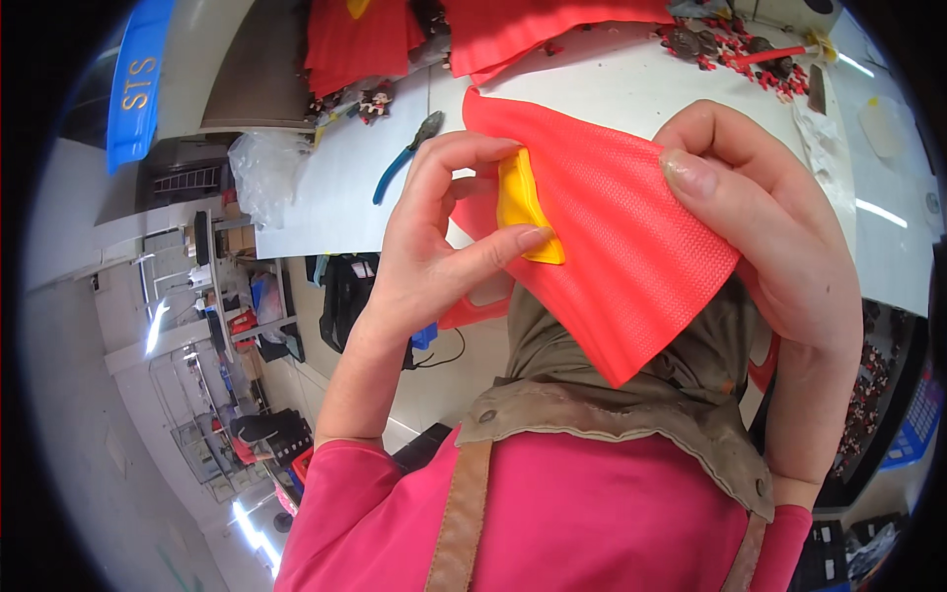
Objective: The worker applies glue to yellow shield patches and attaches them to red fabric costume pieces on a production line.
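A red, flared, cape-like piece (626, 232) with a fine textured surface is held up in front of my body, above the brown apron (572, 414). A yellow part (521, 202) sits at its narrower left side. My left hand (439, 222) is closed round this yellow part, fingertips on its top end and thumb on its lower end. On the far right edge of the red piece, my right hand (769, 212) pinches the sheet between thumb and fingers. The right fingers behind the sheet are partly hidden.
Blue-handled pliers (400, 168) lie on the white table (326, 202), left of my hands. More red pieces (552, 25) lie at the back. Small red and dark parts (710, 49) are scattered back right. A clear plastic bag (268, 178) rests at the table's left.
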A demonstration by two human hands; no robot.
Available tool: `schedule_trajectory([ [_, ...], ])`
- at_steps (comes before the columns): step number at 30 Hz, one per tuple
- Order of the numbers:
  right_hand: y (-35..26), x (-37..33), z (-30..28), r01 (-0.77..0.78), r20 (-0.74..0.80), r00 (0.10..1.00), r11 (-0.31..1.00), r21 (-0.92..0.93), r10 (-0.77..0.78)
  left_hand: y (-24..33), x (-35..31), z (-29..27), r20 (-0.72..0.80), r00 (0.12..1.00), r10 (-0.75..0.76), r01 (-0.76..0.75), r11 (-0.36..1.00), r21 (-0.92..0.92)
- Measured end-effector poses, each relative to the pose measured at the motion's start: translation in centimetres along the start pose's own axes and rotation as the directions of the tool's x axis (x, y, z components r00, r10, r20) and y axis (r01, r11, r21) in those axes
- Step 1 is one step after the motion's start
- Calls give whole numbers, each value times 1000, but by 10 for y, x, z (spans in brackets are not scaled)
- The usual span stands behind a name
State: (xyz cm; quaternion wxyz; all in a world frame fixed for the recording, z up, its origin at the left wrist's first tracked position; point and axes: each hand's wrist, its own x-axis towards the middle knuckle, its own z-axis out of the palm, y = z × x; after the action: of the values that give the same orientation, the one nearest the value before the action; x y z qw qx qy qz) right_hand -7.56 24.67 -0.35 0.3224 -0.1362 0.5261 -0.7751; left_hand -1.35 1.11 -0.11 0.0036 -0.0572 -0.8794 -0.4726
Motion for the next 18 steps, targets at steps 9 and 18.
schedule_trajectory([
  [9, -9, -2, 14, -33, 35, 999, 995, 91, 30, -2, -2, -11, 31, 998, 46, -44, 997, -66],
  [18, -11, -2, 15, -6, -10, 1000, 1000, 8, 6, -4, -3, -12, 27, 998, 49, -47, 997, -64],
])
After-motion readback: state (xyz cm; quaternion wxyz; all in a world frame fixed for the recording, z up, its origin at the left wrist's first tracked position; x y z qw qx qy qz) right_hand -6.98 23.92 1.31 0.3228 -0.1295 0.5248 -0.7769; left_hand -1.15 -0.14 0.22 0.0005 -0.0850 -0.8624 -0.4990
